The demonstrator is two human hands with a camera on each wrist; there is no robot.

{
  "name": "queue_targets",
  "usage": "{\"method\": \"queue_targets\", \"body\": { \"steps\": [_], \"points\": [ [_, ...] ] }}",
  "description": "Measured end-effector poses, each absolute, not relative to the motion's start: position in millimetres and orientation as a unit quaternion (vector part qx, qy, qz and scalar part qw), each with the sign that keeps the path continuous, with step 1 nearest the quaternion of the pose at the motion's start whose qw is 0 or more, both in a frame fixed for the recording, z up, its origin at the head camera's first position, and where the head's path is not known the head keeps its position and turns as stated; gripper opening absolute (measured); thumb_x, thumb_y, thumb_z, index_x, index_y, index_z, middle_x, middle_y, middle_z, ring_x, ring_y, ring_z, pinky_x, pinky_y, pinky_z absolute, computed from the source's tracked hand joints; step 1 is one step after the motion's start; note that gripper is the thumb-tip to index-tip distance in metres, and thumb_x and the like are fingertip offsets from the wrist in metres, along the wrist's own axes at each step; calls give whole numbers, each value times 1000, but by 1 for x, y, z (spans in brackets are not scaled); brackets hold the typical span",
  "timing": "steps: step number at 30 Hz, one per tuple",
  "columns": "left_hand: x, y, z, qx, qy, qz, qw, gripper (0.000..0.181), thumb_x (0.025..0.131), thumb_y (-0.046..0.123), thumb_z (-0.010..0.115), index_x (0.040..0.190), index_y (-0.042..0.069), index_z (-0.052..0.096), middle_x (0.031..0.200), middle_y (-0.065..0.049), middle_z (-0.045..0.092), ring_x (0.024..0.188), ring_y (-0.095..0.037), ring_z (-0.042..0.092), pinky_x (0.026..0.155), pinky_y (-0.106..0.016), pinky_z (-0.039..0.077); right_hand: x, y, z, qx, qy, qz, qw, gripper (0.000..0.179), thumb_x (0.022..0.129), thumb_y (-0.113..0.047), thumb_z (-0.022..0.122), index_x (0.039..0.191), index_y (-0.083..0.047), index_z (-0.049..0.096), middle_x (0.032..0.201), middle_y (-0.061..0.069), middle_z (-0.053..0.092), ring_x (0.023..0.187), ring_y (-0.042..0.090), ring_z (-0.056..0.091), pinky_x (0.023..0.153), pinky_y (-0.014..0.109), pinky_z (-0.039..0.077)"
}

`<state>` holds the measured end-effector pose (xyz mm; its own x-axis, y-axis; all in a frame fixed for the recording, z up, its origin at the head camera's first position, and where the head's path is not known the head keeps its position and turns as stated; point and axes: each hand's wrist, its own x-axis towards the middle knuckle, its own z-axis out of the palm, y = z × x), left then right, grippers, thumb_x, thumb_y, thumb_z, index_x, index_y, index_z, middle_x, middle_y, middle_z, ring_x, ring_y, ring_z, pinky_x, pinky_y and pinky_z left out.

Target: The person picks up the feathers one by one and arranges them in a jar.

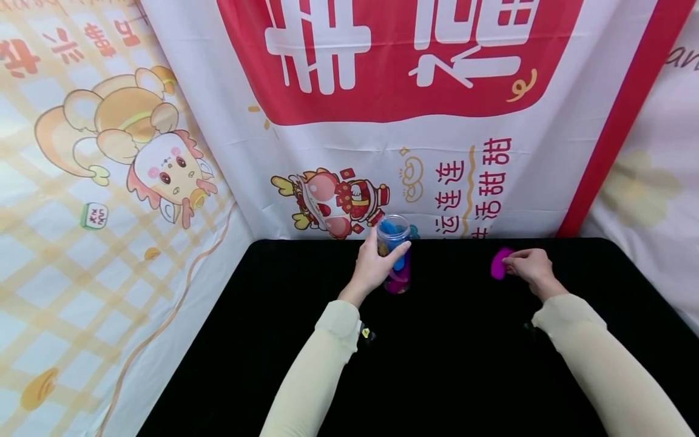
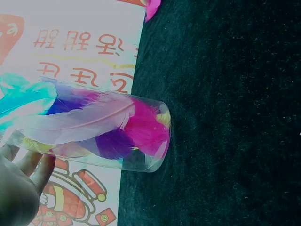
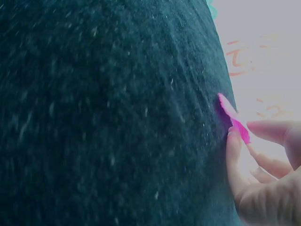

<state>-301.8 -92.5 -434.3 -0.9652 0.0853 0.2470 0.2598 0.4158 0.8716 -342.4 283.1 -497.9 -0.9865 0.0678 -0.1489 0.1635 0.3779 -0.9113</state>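
My left hand (image 1: 372, 264) grips a clear cylindrical jar (image 1: 406, 232) near its top, thumb and fingers around the wall. Feathers fill the jar. In the left wrist view a pale lilac feather (image 2: 84, 120) lies along the wall, with magenta feathers (image 2: 149, 132) towards the base and a cyan feather (image 2: 33, 101) near the mouth. No lid shows on it. Off to the right, my right hand (image 1: 534, 268) pinches a single magenta feather (image 1: 498, 266) between thumb and fingertips, close to the table's far edge. The right wrist view shows that feather (image 3: 228, 107) nearly edge-on.
A black cloth-covered table (image 1: 437, 364) spreads beneath both hands. Behind its far edge hangs a white and red printed cloth (image 1: 349, 136). Another patterned cloth (image 1: 109, 255) hangs along the left side, and a pale one (image 1: 644, 200) on the right.
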Motion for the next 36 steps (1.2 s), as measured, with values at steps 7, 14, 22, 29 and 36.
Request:
{"method": "queue_targets", "body": {
  "steps": [7, 14, 22, 29, 36],
  "points": [
    [-301, -93, -433, -100, -837, -532, 83, 83, 89, 64, 69, 156, 29, 34, 141, 1, 58, 128, -18, 57, 109, -48, 45, -345, 281, -503, 79, 815, -573, 32, 42, 96, -6, 66, 129, 18, 57, 78, -4, 73, 68, 3, 71, 69, 23, 59],
    [-301, -91, -430, -97, -836, -535, 79, 78, 93, 55, 71, 156, 29, 33, 142, 1, 58, 129, -19, 56, 109, -49, 44, -346, 283, -503, 66, 791, -606, 43, 42, 99, -3, 62, 134, 20, 52, 80, -7, 71, 70, 5, 70, 74, 28, 60],
    [-301, -92, -432, -100, -835, -536, 74, 82, 91, 62, 69, 157, 31, 32, 143, 1, 57, 130, -19, 56, 109, -48, 44, -337, 276, -492, 37, 756, -652, 50, 39, 99, -1, 62, 131, 20, 53, 80, -12, 70, 74, 4, 71, 76, 26, 60],
    [-300, -92, -433, -103, -836, -533, 77, 83, 90, 63, 69, 156, 28, 33, 142, 1, 57, 130, -19, 56, 109, -48, 45, -330, 266, -477, 4, 730, -681, 56, 36, 99, 0, 64, 128, 19, 56, 87, -10, 71, 79, 7, 72, 80, 27, 60],
    [-300, -92, -432, -104, -834, -536, 76, 83, 91, 61, 69, 157, 29, 32, 143, 0, 57, 130, -20, 56, 109, -48, 45, -328, 257, -466, -14, 713, -698, 60, 34, 99, -1, 65, 126, 18, 58, 90, -10, 71, 81, 7, 72, 82, 28, 59]
  ]
}}
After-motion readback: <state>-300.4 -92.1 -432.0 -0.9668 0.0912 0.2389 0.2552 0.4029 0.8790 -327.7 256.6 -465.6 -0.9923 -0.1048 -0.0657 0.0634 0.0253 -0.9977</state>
